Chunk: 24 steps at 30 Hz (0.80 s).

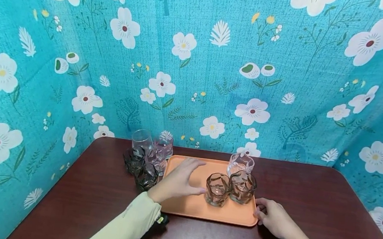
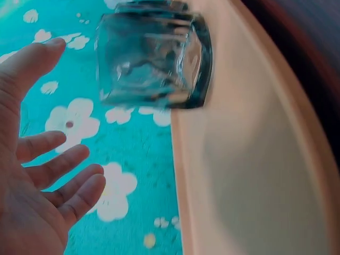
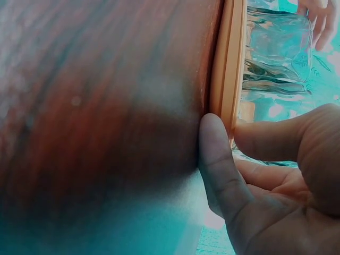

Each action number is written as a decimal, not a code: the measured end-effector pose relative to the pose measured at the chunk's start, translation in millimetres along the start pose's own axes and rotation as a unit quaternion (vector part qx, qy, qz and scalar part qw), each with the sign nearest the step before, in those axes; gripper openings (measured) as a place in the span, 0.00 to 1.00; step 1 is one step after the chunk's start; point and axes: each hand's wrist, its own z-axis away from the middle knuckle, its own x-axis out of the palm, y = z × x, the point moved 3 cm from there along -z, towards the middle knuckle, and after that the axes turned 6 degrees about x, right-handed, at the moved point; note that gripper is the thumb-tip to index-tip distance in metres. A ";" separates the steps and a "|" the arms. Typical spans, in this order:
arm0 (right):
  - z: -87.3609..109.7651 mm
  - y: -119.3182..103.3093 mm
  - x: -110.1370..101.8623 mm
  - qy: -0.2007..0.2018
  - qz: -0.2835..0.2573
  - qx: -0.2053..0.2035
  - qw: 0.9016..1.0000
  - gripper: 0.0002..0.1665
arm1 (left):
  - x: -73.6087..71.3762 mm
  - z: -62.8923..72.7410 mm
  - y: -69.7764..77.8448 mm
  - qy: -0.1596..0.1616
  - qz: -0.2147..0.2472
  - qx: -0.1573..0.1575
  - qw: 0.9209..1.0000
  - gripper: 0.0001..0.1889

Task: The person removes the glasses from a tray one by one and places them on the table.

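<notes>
On the table lies an orange tray (image 1: 184, 209) carrying two brown-tinted tumblers, the nearer tumbler (image 1: 217, 191) and the one beside it (image 1: 242, 186), plus a clear glass (image 1: 240, 164) at its back right corner. Over the tray's left half, my left hand (image 1: 179, 177) is spread with nothing in its grasp, its thumb close to the nearer tumbler. In the left wrist view its fingers (image 2: 79, 196) are apart from the glass tumbler (image 2: 154, 58). My right hand (image 1: 274, 219) pinches the tray's right rim between thumb and fingers, as the right wrist view shows at the rim (image 3: 228, 69).
Left of the tray stand two dark glasses, a front one (image 1: 147, 176) and a rear one (image 1: 134, 160), with clear and pinkish glasses (image 1: 162, 147) behind them. A flowered turquoise cloth (image 1: 196, 76) hangs behind the dark brown table (image 1: 310, 196).
</notes>
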 end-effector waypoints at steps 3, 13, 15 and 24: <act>0.2 0.0 0.2 0.001 0.000 0.000 1.000 0.16 | 10.2 -7.3 5.7 -0.024 0.006 -0.015 1.000 0.44; 0.3 -0.6 -0.6 -0.003 0.001 0.002 1.000 0.17 | 32.6 -15.7 15.1 -0.038 0.013 -0.036 0.999 0.42; 0.3 -0.4 -0.2 -0.004 0.000 0.008 1.000 0.16 | 35.8 -16.1 15.7 -0.040 0.011 -0.034 0.999 0.43; 0.6 -0.8 -1.0 -0.006 -0.003 0.009 1.000 0.18 | 40.4 -17.8 19.0 -0.043 0.012 -0.034 0.998 0.42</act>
